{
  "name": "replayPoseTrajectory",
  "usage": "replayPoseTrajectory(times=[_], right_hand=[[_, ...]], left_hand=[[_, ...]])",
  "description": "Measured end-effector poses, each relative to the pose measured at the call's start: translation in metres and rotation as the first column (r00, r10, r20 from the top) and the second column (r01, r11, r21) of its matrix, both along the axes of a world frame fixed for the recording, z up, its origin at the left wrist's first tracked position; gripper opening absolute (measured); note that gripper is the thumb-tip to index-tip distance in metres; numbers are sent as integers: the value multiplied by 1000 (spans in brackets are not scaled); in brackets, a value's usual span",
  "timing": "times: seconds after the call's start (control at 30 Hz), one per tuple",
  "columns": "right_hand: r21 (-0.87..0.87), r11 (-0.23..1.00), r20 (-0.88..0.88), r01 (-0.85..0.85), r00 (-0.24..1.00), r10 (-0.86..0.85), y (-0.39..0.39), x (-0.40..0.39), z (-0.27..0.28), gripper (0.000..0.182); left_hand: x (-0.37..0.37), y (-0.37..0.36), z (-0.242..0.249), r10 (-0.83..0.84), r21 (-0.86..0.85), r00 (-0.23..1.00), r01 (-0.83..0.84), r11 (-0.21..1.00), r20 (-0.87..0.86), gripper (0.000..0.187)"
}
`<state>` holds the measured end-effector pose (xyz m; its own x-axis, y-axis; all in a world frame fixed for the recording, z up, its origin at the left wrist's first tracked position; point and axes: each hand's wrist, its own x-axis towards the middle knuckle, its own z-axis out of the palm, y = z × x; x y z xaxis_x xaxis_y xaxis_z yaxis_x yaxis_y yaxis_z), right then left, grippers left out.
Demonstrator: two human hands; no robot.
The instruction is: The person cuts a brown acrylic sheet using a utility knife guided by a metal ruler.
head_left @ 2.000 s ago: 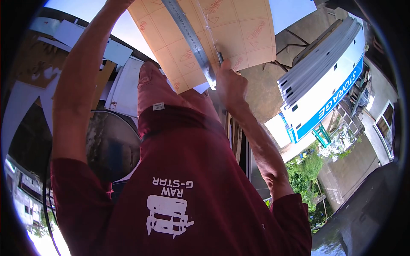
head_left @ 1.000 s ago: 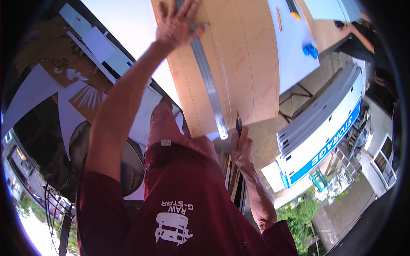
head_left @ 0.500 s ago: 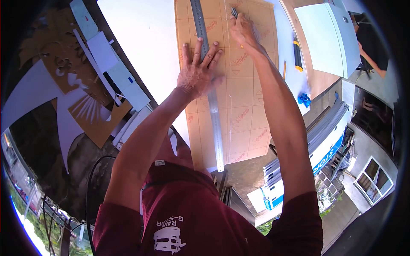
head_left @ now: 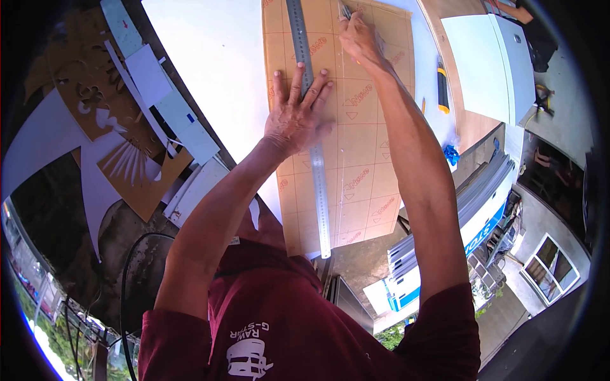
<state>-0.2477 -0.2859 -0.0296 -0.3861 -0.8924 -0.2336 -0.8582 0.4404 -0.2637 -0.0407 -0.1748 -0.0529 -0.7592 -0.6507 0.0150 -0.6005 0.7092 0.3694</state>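
A tan paper-backed sheet [head_left: 362, 159] printed with a red grid lies on a white table [head_left: 210, 57]. A long steel ruler [head_left: 314, 146] runs lengthwise down the sheet. My left hand [head_left: 295, 114] presses flat on the ruler with fingers spread. My right hand [head_left: 359, 38] reaches to the far end of the sheet, just right of the ruler, and grips a dark cutter [head_left: 345, 11] whose tip touches the sheet.
A yellow-and-black utility knife [head_left: 442, 89], a pencil [head_left: 423, 105] and a blue object [head_left: 452, 154] lie right of the sheet. Cut board scraps [head_left: 127, 159] lie on the ground at left. White panels with a blue "STORAGE" sign [head_left: 470, 209] stand at right.
Two seconds ago my right hand was at the sheet's near end; it has since reached to the far end with the cutter. My left hand stayed on the ruler.
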Motion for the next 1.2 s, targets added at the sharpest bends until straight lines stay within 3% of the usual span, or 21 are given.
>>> replayPoseTrajectory(times=[0.1,0.17,0.3,0.37,0.43,0.53,0.63,0.83,0.93,1.03,1.13,1.2], right_hand=[[49,999,95,-5,995,0,12,28,52,40],[47,999,49,10,999,-12,9,22,37,39],[-55,997,-320,49,945,-64,-16,-6,-50,38],[-172,983,-305,-61,952,6,-12,-16,-78,40],[-376,897,-88,-231,973,214,5,-33,-98,51],[-200,973,17,118,993,-117,-14,-15,-83,49],[-284,958,139,34,990,6,2,-20,-89,46],[-296,939,-362,-174,930,58,57,-2,-89,43],[193,980,-87,39,996,-23,67,33,-6,40],[36,986,-77,163,984,-160,95,41,-19,37],[-115,985,-203,-128,974,103,138,51,-14,35],[39,999,-116,17,993,-13,144,52,-15,35]], left_hand=[[0,0,-2,4,-12,1000,-4,1000,-22,79],[0,0,-2,6,-18,1000,-6,1000,-27,80],[1,1,-3,3,-38,1000,-4,999,-22,80],[0,2,-3,14,-26,1000,-15,1000,-23,78],[0,1,-3,16,-28,1000,-16,999,-5,78],[-2,1,-4,12,-40,1000,-11,999,24,79],[0,3,-4,14,-41,999,-12,999,40,78],[-3,4,-10,36,-85,999,-34,996,21,77],[-2,6,-11,37,-138,999,-34,990,23,76],[-2,1,3,3,-79,1000,-2,997,16,81],[0,2,1,-5,-83,1000,3,997,-19,81],[-2,3,0,1,-84,1000,-1,996,8,82]])
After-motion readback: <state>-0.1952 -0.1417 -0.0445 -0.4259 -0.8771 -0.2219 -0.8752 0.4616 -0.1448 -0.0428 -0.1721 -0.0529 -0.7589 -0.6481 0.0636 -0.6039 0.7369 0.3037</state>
